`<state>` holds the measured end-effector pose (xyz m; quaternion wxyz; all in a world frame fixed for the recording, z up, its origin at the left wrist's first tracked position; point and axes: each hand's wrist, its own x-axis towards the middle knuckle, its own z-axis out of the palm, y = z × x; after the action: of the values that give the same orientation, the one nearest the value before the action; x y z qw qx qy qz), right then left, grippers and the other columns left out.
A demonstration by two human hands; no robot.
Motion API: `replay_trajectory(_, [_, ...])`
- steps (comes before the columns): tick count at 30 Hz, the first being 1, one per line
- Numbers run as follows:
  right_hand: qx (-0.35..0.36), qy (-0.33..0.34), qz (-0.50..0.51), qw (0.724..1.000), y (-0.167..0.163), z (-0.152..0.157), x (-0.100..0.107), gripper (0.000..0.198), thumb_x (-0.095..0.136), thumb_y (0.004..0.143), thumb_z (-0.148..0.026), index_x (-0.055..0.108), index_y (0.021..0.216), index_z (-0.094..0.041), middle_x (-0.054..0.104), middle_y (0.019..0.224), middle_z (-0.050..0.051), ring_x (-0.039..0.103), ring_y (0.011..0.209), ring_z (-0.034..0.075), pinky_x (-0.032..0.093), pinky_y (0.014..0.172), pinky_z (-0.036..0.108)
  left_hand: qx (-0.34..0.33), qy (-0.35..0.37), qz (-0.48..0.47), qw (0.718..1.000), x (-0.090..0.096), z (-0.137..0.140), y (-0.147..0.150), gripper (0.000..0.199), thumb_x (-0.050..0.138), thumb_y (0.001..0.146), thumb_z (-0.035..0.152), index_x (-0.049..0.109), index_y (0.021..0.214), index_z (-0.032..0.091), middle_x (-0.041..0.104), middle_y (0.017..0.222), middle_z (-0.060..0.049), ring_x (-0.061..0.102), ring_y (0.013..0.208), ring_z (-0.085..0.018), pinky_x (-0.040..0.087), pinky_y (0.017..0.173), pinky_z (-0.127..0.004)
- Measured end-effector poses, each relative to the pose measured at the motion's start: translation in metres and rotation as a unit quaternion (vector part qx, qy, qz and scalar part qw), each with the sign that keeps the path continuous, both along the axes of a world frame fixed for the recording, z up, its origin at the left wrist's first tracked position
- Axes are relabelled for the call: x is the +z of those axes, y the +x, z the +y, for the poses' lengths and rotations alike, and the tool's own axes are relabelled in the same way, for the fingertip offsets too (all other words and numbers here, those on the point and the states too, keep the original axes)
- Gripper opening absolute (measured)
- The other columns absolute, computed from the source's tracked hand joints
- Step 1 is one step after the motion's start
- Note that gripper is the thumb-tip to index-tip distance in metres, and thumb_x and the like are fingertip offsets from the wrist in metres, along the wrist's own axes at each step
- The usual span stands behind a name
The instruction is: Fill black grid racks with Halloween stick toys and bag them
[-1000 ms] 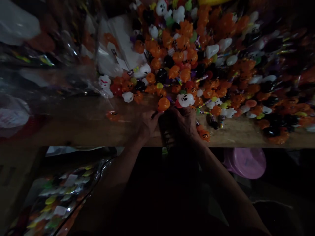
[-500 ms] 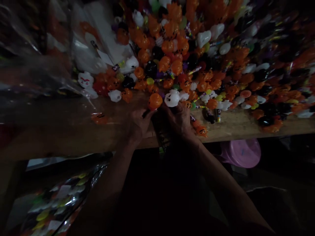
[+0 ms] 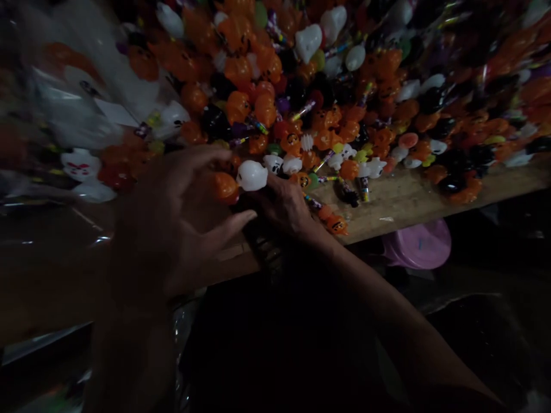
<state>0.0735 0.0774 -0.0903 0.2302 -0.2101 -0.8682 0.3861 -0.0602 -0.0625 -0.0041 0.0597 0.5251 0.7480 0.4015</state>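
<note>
My left hand (image 3: pixel 181 212) is raised close to the camera, open, with its thumb and fingers spread apart and slightly blurred. Just beyond its fingertips are an orange pumpkin-shaped toy (image 3: pixel 226 188) and a rounded white toy (image 3: pixel 252 175). My right hand (image 3: pixel 286 206) rests low at the table's front part, its fingers closed at the base of the white toy; the fingertips are partly hidden in shadow. A small white toy with a black face (image 3: pixel 272 164) sits directly behind the right hand. Beneath the hands lies a dark strip (image 3: pixel 262 244), too dim to make out.
A large heap of orange, white and black plastic toys (image 3: pixel 310 109) covers the back of the wooden table (image 3: pixel 387 201). Clear plastic bags (image 3: pixel 73 115) stand at the left. A pink plastic dipper (image 3: pixel 422 244) is below the table's front edge on the right.
My left hand has let go of the orange pumpkin toy, opened, and come up and left towards the camera. The right hand stays low near the white toy. The view has shifted right.
</note>
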Motion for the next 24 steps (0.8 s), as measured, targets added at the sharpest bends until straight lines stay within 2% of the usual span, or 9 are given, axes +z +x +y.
replay_trajectory(3, [0.018, 0.005, 0.036, 0.999, 0.001, 0.0, -0.007, 0.014, 0.053, 0.1, -0.028, 0.062, 0.103, -0.017, 0.071, 0.099, 0.007, 0.066, 0.09, 0.019, 0.053, 0.082, 0.032, -0.094, -0.004, 0.047, 0.994, -0.001, 0.019, 0.002, 0.045, 0.072, 0.091, 0.045, 0.064, 0.133, 0.032, 0.07, 0.131, 0.003, 0.067, 0.12, -0.025, 0.055, 0.106, -0.04])
replay_trajectory(7, [0.042, 0.012, 0.085, 0.995, 0.001, 0.0, -0.012, 0.014, 0.048, 0.1, -0.026, 0.058, 0.101, -0.017, 0.068, 0.098, 0.008, 0.063, 0.087, 0.019, 0.052, 0.079, 0.033, -0.062, 0.024, 0.061, 0.996, -0.014, 0.031, 0.007, 0.025, 0.075, 0.09, 0.034, 0.068, 0.112, 0.029, 0.076, 0.112, 0.001, 0.073, 0.104, -0.023, 0.061, 0.092, -0.038])
replay_trajectory(12, [0.043, 0.019, 0.103, 0.994, 0.0, 0.0, -0.011, 0.015, 0.048, 0.102, -0.025, 0.06, 0.097, -0.017, 0.066, 0.096, 0.008, 0.062, 0.088, 0.019, 0.052, 0.078, 0.032, -0.064, 0.037, 0.107, 0.992, -0.017, 0.03, 0.007, 0.029, 0.072, 0.093, 0.034, 0.068, 0.121, 0.028, 0.073, 0.118, -0.002, 0.071, 0.108, -0.02, 0.061, 0.095, -0.033])
replay_trajectory(16, [0.049, 0.034, 0.059, 0.996, -0.005, -0.004, -0.016, 0.013, 0.048, 0.099, -0.018, 0.06, 0.1, -0.017, 0.065, 0.102, 0.007, 0.063, 0.093, 0.018, 0.052, 0.082, 0.03, -0.05, 0.033, 0.141, 0.988, -0.011, 0.03, 0.001, 0.022, 0.071, 0.094, 0.038, 0.072, 0.114, 0.03, 0.076, 0.114, 0.002, 0.072, 0.106, -0.02, 0.061, 0.094, -0.032])
replay_trajectory(20, [0.039, 0.047, 0.021, 0.998, -0.011, -0.007, -0.019, 0.016, 0.049, 0.098, -0.014, 0.063, 0.106, -0.014, 0.066, 0.109, 0.01, 0.064, 0.092, 0.018, 0.051, 0.079, 0.029, -0.078, -0.036, 0.077, 0.993, -0.009, 0.031, -0.005, 0.027, 0.073, 0.091, 0.041, 0.074, 0.118, 0.034, 0.077, 0.118, 0.007, 0.074, 0.106, -0.02, 0.059, 0.098, -0.032])
replay_trajectory(22, [0.045, 0.042, 0.024, 0.998, -0.008, -0.005, -0.009, 0.014, 0.052, 0.1, -0.017, 0.064, 0.106, -0.014, 0.068, 0.107, 0.009, 0.064, 0.091, 0.017, 0.051, 0.08, 0.029, -0.051, -0.053, 0.035, 0.997, -0.01, 0.03, -0.006, 0.03, 0.072, 0.091, 0.042, 0.074, 0.12, 0.034, 0.077, 0.118, 0.006, 0.074, 0.106, -0.021, 0.059, 0.097, -0.032])
replay_trajectory(24, [0.047, 0.051, 0.027, 0.997, 0.004, 0.001, 0.009, 0.015, 0.055, 0.101, -0.021, 0.066, 0.11, -0.015, 0.07, 0.107, 0.009, 0.065, 0.095, 0.018, 0.052, 0.084, 0.029, -0.023, -0.054, 0.008, 0.998, -0.013, 0.028, -0.004, 0.032, 0.07, 0.091, 0.041, 0.073, 0.122, 0.034, 0.077, 0.119, 0.006, 0.073, 0.107, -0.021, 0.059, 0.095, -0.031])
